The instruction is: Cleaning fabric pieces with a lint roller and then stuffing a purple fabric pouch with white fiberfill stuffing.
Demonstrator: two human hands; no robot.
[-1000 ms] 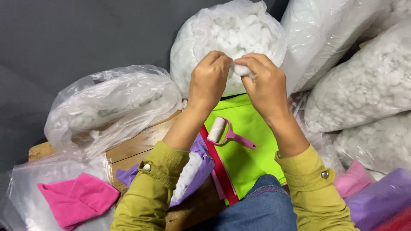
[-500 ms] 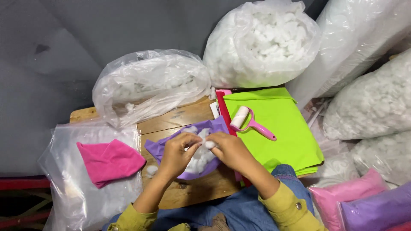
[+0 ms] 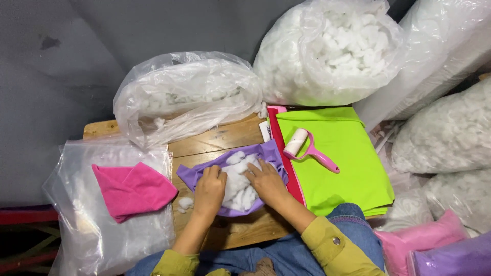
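A purple cloth (image 3: 197, 174) lies flat on the wooden table (image 3: 225, 138) with a heap of white cotton filling (image 3: 238, 186) on it. My left hand (image 3: 209, 191) rests palm down on the left side of the cotton. My right hand (image 3: 266, 183) presses on its right side, fingers spread. Neither hand grips anything. A small loose tuft of cotton (image 3: 184, 203) lies on the table just left of my left hand.
A pink lint roller (image 3: 309, 149) lies on a stack of green cloth (image 3: 348, 168) to the right. A folded pink cloth (image 3: 130, 189) sits on clear plastic bags at the left. Large plastic bags of cotton (image 3: 189, 97) stand behind and to the right.
My hands came down from the big cotton bag at the back to the purple cloth. They now press flat on the cotton there. The view has tilted down.
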